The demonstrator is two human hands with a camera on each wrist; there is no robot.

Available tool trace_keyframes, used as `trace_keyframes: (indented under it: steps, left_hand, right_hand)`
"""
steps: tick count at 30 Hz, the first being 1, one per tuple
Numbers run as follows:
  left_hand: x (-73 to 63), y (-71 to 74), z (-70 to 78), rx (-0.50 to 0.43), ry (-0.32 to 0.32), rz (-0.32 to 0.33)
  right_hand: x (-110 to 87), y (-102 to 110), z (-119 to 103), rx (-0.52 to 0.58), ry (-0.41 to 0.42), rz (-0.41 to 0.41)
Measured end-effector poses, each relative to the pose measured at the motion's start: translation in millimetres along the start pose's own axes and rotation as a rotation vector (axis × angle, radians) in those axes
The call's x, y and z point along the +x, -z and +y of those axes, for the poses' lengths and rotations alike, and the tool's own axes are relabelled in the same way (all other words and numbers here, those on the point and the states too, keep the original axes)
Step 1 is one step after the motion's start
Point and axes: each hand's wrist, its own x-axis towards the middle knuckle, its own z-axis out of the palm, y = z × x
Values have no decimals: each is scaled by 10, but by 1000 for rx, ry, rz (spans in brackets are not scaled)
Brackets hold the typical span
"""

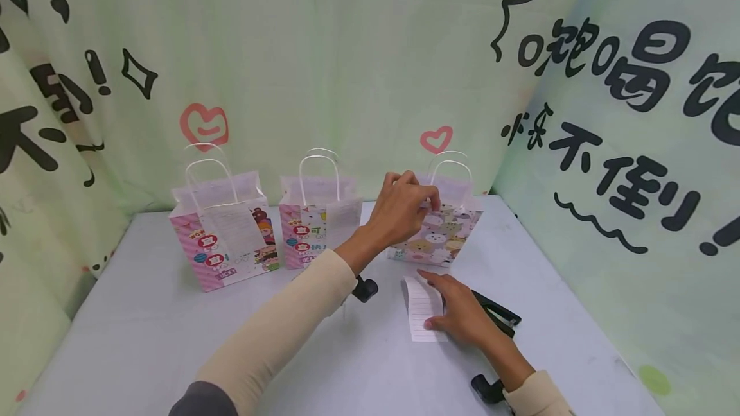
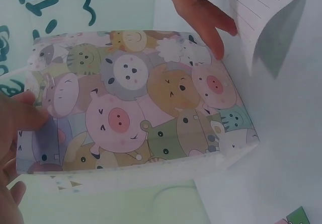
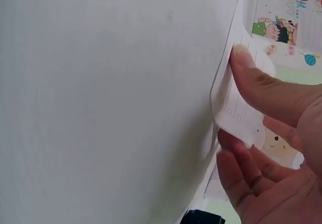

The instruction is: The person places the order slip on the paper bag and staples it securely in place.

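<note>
My left hand (image 1: 403, 207) pinches the top edge of the right-hand gift bag (image 1: 433, 236), a paper bag printed with cartoon animals and fitted with white handles. In the left wrist view, that bag's animal print (image 2: 121, 108) faces the camera, with the left fingers at its edge. My right hand (image 1: 462, 307) holds a lined paper slip (image 1: 422, 313) in front of the bag. The right wrist view has the thumb on the slip's lined face (image 3: 241, 95), fingers behind its curling edge. A black stapler (image 1: 500, 313) lies beside the right hand, partly covered by it.
Two pink gift bags stand to the left, a far left one (image 1: 225, 236) and a middle one (image 1: 315, 223), each with a pale slip on its front. A white table (image 1: 144, 345) carries everything. Printed curtains (image 1: 347, 50) hang behind and at both sides.
</note>
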Motion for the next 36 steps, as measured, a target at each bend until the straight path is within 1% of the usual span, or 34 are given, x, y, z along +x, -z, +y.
trace_keyframes:
  steps: [2,5,7,10,13,18,20,23,28,32,36]
  left_hand:
    - [-3,5,4,1,1,0]
    - [-3,13,9,5,5,-4]
    - [-3,20,12,10,10,-7]
    - [-2,26,18,18,17,-12]
    - [0,28,20,18,17,-12]
    - [3,24,21,11,12,-9]
    - [0,22,21,10,10,-8]
    - [4,21,25,5,3,-7]
    - [17,13,50,-1,-17,4]
    - [27,-6,87,-14,-12,2]
    - [35,-17,123,-18,6,-12]
  right_hand:
    - [-11,4,-10,66,-12,20]
    - [-19,18,-11,152,-31,73]
    - [-19,34,-1,193,-39,114]
    - [-8,70,26,251,-53,152]
    - [-7,126,54,318,-70,164]
    - [-42,228,86,449,-109,152]
    - [-63,271,92,498,-115,163]
    - [-82,343,103,565,-96,213]
    - [-75,451,116,711,-71,328]
    - [-30,517,114,794,-86,421]
    - [36,575,112,875,-104,489]
